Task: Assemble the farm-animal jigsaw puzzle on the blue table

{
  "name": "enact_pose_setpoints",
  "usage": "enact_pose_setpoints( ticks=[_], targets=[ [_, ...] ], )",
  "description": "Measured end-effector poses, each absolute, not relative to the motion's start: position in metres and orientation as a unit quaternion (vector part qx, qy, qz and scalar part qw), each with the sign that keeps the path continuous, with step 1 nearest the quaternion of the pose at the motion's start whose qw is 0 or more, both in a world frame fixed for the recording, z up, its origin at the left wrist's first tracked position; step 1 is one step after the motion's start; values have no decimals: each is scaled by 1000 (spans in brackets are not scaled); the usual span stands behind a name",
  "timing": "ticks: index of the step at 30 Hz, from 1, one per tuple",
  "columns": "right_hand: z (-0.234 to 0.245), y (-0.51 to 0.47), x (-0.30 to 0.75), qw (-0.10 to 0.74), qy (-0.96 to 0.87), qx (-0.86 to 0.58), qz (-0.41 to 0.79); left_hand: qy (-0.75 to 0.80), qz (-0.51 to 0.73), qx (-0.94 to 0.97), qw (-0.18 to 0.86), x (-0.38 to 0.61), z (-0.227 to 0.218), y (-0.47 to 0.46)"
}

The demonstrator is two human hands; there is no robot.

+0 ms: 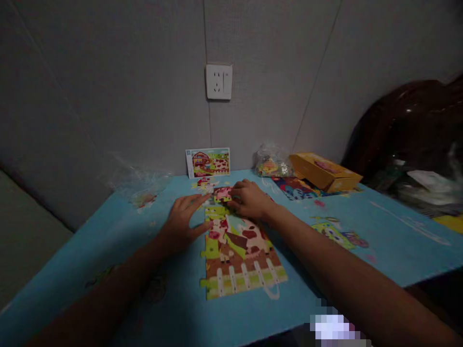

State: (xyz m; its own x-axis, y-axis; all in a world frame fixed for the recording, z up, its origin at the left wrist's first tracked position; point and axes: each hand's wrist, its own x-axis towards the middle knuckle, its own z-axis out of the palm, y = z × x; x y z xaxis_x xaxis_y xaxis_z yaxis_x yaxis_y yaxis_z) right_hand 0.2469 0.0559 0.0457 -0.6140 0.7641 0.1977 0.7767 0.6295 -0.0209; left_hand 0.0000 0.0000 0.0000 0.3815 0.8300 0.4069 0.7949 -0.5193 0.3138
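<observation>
A partly joined jigsaw puzzle (237, 255) with cows and a white fence lies flat on the table. At its far end, my right hand (249, 198) has its fingers closed on the edge of a puzzle piece (222, 194) with a pink animal on it. My left hand (186, 219) is open along the puzzle's left side, thumb and fingers apart. Its fingertips reach toward that same piece, and the thumb rests by the cow's head. Under my right hand, part of the puzzle is hidden.
A picture card (211, 163) of a farm leans on the wall. Clear plastic bags (139, 185) lie at left, with another bag of pieces (273, 161) behind. A yellow box (323, 171) stands on a dark colourful sheet (296, 188). The table has a blue patterned cover (376, 236).
</observation>
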Motion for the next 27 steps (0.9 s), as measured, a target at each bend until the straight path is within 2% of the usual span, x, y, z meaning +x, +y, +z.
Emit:
enact_pose_setpoints(
  ticks=[10,16,19,23,27],
  targets=[
    [38,59,250,139,-916,-375,-22,505,136,850,62,2,-1,-8],
    [30,76,257,173,-871,-459,-21,514,135,844,74,2,-2,-9],
    [26,81,260,142,-848,-510,-20,510,129,847,69,2,-2,-9],
    [19,83,258,89,-859,-505,3,504,122,853,60,3,-1,-9],
    [18,83,252,83,-864,-496,12,506,120,852,54,3,-1,-10]
  ],
)
